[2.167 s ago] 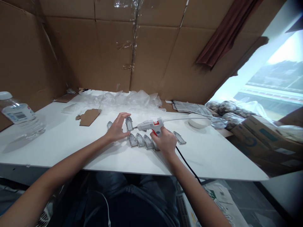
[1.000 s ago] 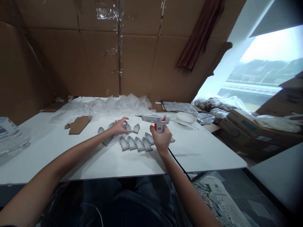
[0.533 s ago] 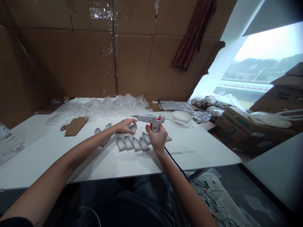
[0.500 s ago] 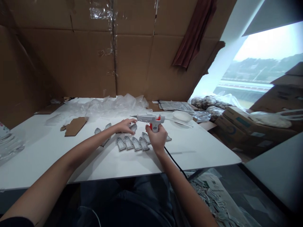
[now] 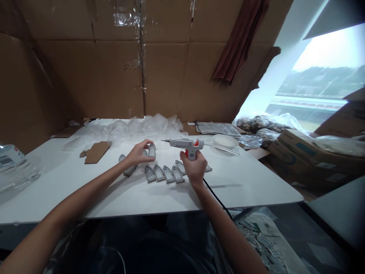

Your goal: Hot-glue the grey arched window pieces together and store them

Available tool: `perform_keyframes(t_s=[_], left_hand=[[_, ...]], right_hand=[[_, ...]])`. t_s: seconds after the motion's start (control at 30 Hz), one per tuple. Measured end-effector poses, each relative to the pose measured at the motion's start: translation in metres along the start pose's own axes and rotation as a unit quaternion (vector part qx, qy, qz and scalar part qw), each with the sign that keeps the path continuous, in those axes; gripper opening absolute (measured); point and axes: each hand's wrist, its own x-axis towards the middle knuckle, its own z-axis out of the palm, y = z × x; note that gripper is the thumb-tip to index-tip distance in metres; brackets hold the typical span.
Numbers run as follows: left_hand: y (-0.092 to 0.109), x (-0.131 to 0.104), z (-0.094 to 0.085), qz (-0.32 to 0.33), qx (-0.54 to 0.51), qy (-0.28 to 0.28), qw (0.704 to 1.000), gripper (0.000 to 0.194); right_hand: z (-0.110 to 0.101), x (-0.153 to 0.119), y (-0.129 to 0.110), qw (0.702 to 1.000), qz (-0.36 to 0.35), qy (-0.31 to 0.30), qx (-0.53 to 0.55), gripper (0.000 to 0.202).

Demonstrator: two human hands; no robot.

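Note:
Between the thumb and fingers of my left hand (image 5: 138, 152) is a small grey arch-shaped piece (image 5: 152, 150), held upright above the table. My right hand (image 5: 195, 167) grips a white and red glue gun (image 5: 186, 144), its nozzle pointing left toward that piece but apart from it. A row of similar grey pieces (image 5: 168, 174) lies on the white table (image 5: 137, 198) below the hands. More grey pieces (image 5: 130, 171) lie at the left, partly behind my left hand and wrist. A black cord runs from the glue gun down over the table's front edge.
Torn cardboard (image 5: 97, 152) lies at the left, near a clear plastic bottle (image 5: 11, 160). Crumpled clear plastic (image 5: 142, 127) lines the back. A white round dish (image 5: 226, 141) sits behind the glue gun. Cardboard boxes (image 5: 302, 156) stand at the right.
My left hand has drawn back left from the glue gun's nozzle and now holds a grey piece upright. The glue gun stays in my right hand. The whole view has shifted slightly.

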Motion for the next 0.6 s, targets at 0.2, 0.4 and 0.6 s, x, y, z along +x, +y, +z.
perform_keyframes(t_s=[0.2,0.4,0.6], left_hand=[[0.000,-0.033,-0.023,0.014,0.061,0.044,0.997,0.043],[0.002,-0.043,-0.026,0.012,0.061,0.021,0.998,0.043],[0.006,-0.048,-0.026,0.031,0.072,0.011,0.997,0.044]], right_hand=[[0.002,0.000,0.001,1.000,-0.013,-0.016,0.001,0.039],[0.003,-0.002,0.001,0.998,-0.044,-0.030,-0.044,0.038],[0.006,-0.004,0.003,0.995,-0.058,-0.049,-0.061,0.037]])
